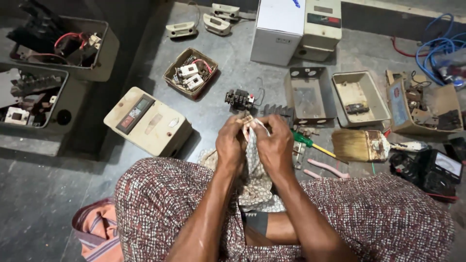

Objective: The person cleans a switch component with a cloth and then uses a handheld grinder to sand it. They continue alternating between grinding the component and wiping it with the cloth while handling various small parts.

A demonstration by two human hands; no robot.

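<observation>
left hand + right hand: both grip patterned cloth | black switch part just beyond | paintbrush right of right hand

Counted on the floor, placed relative to the paint brush:

- Paint brush: one.
- Screwdriver, green handle: one, just left of the brush.
- Pliers, pink grips: one pair, below-left of the brush.
- Meter, black: one, right of the brush.
- Open empty metal boxes: two, just above the brush, grey and cream.
- Small cream covers: three, far above-left of the brush.
- Hands: two, left and right, left of the brush.
</observation>
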